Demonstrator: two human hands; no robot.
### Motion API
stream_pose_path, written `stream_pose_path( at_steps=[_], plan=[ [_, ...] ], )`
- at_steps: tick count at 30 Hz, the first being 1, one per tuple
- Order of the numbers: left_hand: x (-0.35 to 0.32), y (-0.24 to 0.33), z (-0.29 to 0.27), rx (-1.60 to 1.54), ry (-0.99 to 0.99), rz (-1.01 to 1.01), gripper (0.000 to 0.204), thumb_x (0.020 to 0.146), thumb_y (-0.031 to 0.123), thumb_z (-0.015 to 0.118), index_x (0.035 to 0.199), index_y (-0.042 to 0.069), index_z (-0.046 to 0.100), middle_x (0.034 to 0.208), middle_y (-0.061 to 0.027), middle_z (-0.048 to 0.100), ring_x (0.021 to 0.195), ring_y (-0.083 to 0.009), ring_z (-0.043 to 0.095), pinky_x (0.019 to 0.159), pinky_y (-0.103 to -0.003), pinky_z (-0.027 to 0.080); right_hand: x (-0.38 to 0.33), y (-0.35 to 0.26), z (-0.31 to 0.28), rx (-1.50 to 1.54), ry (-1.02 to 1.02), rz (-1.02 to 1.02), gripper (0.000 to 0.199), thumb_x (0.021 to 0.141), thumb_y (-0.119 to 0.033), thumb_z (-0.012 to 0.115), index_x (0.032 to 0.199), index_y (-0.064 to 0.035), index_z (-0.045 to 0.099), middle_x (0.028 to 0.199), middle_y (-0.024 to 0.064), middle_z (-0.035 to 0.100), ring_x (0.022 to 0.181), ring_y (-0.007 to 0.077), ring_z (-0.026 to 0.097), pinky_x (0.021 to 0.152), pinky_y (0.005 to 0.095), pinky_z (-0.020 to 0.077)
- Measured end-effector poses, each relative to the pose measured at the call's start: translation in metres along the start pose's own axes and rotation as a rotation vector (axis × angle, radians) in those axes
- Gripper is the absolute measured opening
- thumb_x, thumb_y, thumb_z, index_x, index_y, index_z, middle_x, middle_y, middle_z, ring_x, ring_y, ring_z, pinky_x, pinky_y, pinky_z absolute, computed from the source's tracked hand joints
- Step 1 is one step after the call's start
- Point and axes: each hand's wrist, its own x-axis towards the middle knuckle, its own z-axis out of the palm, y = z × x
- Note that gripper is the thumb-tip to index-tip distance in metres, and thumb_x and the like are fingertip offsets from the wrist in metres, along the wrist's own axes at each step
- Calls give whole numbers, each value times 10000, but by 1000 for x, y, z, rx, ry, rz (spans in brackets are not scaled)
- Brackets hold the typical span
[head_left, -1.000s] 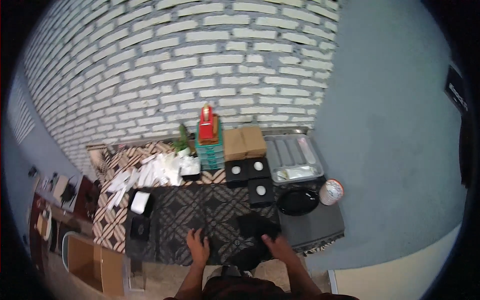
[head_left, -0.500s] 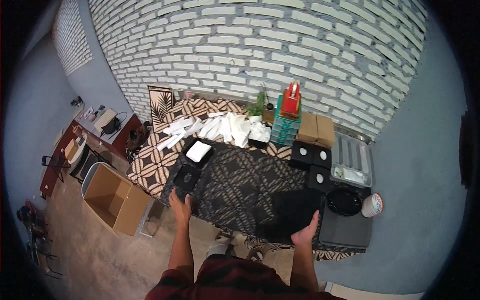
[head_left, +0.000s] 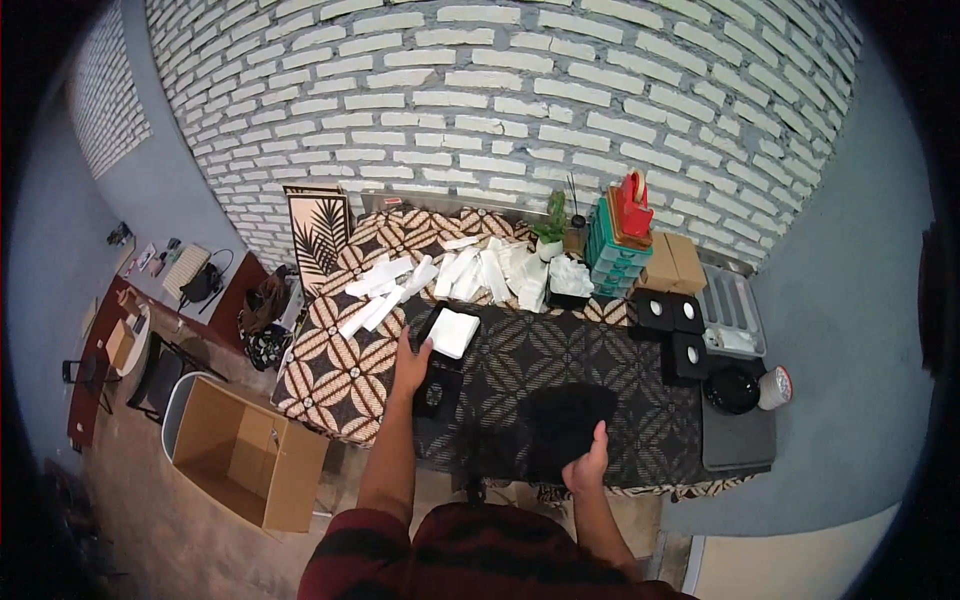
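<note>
There are two filled black boxes (head_left: 430, 322), three dotted boxes (head_left: 683, 371), one plant (head_left: 556, 216).

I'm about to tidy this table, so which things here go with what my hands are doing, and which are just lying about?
Likely in use:
open black box holding a flat white piece, at the left hand, contact unclear
black square piece, just below that box

Likely just lying about:
potted plant
red tape dispenser
green drawers
palm-leaf picture
</note>
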Motion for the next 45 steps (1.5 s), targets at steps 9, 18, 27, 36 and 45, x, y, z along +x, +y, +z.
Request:
stream_pose_path(
  at_steps=[9,18,27,36,45],
  plan=[
    [-44,3,-31,481,-21,-15,558,921,324,649,1286,-65,486,1253,-279,520,1161,-419,508,982,-486,417,-10,49,4,-142,-48,-50,615,1040,-482,392,1418,-1,448,1400,121,534,1285,285,510,1116,430,369],
    [-91,27,-22,-319,-360,-96,150,938,10,523,1077,11,467,980,-161,610,1127,-247,584,925,-378,454,-20,88,86,-1187,-249,89,548,1012,-357,468,1200,153,535,1309,315,506,1243,418,486,1084,487,353],
    [-140,117,-13,-585,-375,-450,455,1046,161,435,1453,-35,385,1441,-144,483,1321,-211,450,1108,-327,346,21,100,116,-1613,-278,-586,474,990,-264,481,1183,168,498,1292,350,456,1261,537,386,1141,570,233],
    [-108,127,-27,-740,-383,-253,410,1072,230,401,1400,-9,456,1275,-121,588,1181,-190,556,1038,-333,430,37,72,124,-2143,-675,-302,357,933,-233,572,1089,81,638,1118,259,587,1181,432,505,1143,622,208],
    [-60,178,-13,-874,-266,-191,385,1073,234,382,1232,-82,534,1163,-145,635,1065,-202,613,934,-301,474,51,73,91,-1515,-618,-787,248,897,-153,600,964,85,615,1013,237,556,1002,434,530,1119,583,291]
  ],
)
